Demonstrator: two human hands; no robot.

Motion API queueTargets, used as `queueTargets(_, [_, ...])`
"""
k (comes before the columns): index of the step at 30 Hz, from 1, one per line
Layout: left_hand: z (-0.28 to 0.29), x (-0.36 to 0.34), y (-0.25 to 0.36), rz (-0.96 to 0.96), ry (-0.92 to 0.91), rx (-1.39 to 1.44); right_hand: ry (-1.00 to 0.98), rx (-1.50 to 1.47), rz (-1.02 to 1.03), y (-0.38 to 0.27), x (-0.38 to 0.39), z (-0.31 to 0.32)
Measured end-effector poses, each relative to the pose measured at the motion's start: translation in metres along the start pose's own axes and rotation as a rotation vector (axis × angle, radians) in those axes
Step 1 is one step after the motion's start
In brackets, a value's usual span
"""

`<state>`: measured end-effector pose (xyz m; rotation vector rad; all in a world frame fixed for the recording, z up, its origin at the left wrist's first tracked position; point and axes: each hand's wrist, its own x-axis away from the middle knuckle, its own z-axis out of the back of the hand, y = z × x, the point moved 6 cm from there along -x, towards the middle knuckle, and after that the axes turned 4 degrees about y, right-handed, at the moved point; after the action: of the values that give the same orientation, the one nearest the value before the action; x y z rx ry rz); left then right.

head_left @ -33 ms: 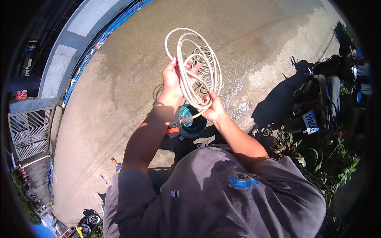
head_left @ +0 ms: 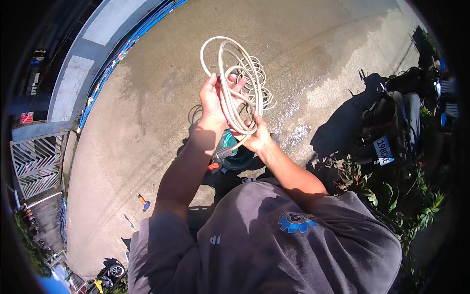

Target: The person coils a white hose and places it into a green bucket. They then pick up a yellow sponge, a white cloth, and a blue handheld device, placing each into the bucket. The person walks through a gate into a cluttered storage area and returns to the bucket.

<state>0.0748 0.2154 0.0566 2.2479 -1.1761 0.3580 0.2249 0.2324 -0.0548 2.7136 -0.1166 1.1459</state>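
Note:
Several loops of a cream hose (head_left: 229,109) hang between my two hands. My left hand (head_left: 211,102) is closed around the loops at their left side, thumb up and fingers reaching through the coil. At the lower end of the loops, my right hand (head_left: 259,136) grips them with the thumb on top. From there one end of the hose runs down to a grey ribbed fitting (head_left: 224,153) with an orange part beside it, partly behind my left forearm. Below stands a teal bucket (head_left: 241,162), partly covered by my hands and the fitting. More hose lies in loose coils on the ground beyond.
Wet patches mark the concrete ground (head_left: 161,122). An orange-and-dark hand tool (head_left: 143,202) lies at the left. A parked motorcycle (head_left: 411,117) and leafy plants (head_left: 360,179) stand at the right. Along the left run a wall with blue pipes (head_left: 98,81) and a metal gate (head_left: 36,164).
The held loops and my right hand have shifted slightly left. Both hands keep their grip on the hose.

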Motion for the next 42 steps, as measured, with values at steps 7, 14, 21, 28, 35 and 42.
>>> queueTargets(7, [0.120, 0.052, -0.009, 0.096, 0.391, -0.071, -0.060, 0.008, 0.237, -0.084, -0.064, -0.056])
queueTargets(14, [0.228, 0.089, 0.045, 0.045, 0.498, -0.573, 0.075, 1.523, 0.666, -0.138, 0.009, -0.155])
queueTargets(21, [0.229, -0.011, 0.061, -0.059, 0.375, -0.937, 0.283, 2.592, 1.091, -0.164, 0.200, -0.230])
queueTargets(28, [0.125, -0.152, 0.022, -0.491, 0.189, -1.605, 0.535, 2.288, 1.851, -0.208, 0.421, -0.275])
queueTargets(35, [0.036, -0.192, -0.076, -0.271, -0.140, -2.293, -0.145, 1.644, 1.712, -0.292, 0.563, -0.264])
queueTargets(42, [0.131, -0.221, -0.104, -0.219, -0.214, -1.973, -0.188, 1.470, 1.680, -0.318, 0.605, -0.258])
